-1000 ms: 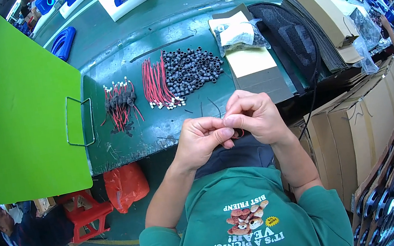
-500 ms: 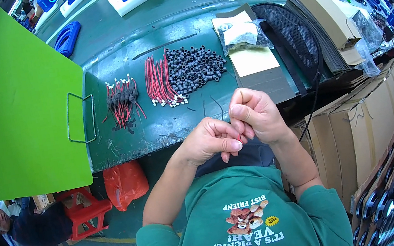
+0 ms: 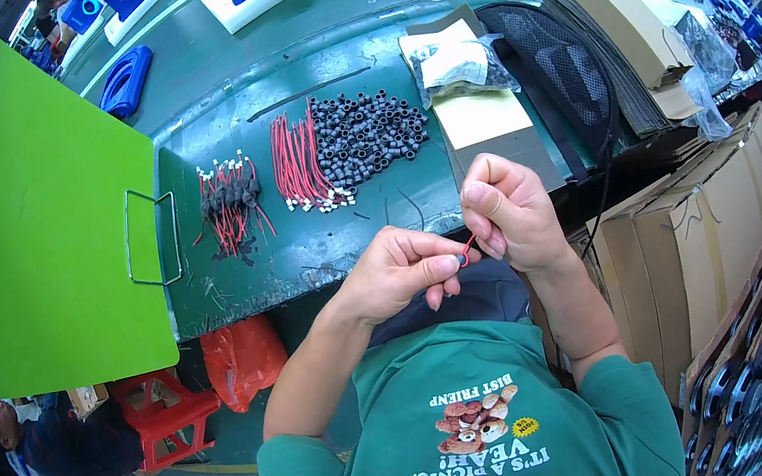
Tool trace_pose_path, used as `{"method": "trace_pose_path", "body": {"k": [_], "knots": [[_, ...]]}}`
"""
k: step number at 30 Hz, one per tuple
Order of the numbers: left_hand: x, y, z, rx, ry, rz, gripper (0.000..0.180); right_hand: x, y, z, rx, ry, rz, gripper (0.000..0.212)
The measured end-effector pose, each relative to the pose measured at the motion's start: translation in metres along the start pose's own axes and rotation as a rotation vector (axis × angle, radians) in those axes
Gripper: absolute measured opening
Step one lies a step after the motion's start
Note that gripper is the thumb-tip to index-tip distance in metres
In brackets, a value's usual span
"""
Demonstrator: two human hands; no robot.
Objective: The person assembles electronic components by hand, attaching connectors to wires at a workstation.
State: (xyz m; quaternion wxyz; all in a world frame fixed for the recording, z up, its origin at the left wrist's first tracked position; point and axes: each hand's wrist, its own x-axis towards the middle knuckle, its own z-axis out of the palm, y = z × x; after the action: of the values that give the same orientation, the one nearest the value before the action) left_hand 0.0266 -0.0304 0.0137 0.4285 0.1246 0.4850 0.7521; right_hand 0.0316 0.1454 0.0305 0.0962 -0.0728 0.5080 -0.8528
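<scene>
In front of my shirt, my left hand (image 3: 403, 274) pinches a small dark round part between thumb and forefinger. A red wire (image 3: 470, 245) runs from it to my right hand (image 3: 514, 211), whose thumb and fingers are closed on the wire's other end. Most of the dark part is hidden by the left fingertips. Beyond my hands, on the green bench, lies a row of red wires (image 3: 295, 164) with white connectors. Beside it is a heap of short black tube-like caps (image 3: 371, 130). Further left sits a pile of red wires with black pieces attached (image 3: 230, 199).
A green panel (image 3: 47, 217) with a metal handle (image 3: 128, 239) stands at the left. Cardboard and a plastic bag of parts (image 3: 464, 66) lie right of the caps, next to a black mesh item (image 3: 557, 67). Large cartons (image 3: 693, 243) stand at the right; a red stool (image 3: 165, 419) is lower left.
My right hand has moved slightly up and right, away from the left. More red wire now shows between the hands, and the dark part has come into sight at the left fingertips.
</scene>
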Motion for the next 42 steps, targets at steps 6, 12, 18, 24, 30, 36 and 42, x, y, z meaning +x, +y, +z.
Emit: {"method": "trace_pose_path", "body": {"k": [6, 12, 18, 24, 30, 36, 42], "knots": [[0.005, -0.006, -0.002, 0.113, 0.01, 0.007, 0.013, 0.004, -0.003, -0.005, 0.016, 0.055, -0.003, 0.014], [0.006, -0.007, -0.012, 0.346, -0.008, 0.166, 0.012, 0.003, 0.007, -0.019, 0.023, 0.083, -0.004, 0.016], [0.033, -0.037, 0.002, -0.111, 0.358, 0.281, 0.037, 0.002, 0.015, -0.019, 0.444, 0.304, -0.362, 0.019], [0.051, -0.038, 0.031, -0.414, 0.261, 0.363, 0.037, -0.013, 0.04, -0.025, 0.353, 0.168, -0.35, 0.018], [0.063, -0.03, 0.01, -0.327, 0.365, 0.425, 0.019, -0.009, 0.019, -0.041, -0.447, 0.349, -0.378, 0.023], [0.076, -0.028, 0.008, -0.234, 0.48, 0.254, 0.011, 0.048, 0.007, -0.076, -1.485, 0.166, -0.401, 0.012], [0.079, -0.032, 0.003, -0.163, 0.493, 0.154, 0.012, 0.052, -0.001, -0.069, -1.623, -0.088, -0.219, 0.01]]}}
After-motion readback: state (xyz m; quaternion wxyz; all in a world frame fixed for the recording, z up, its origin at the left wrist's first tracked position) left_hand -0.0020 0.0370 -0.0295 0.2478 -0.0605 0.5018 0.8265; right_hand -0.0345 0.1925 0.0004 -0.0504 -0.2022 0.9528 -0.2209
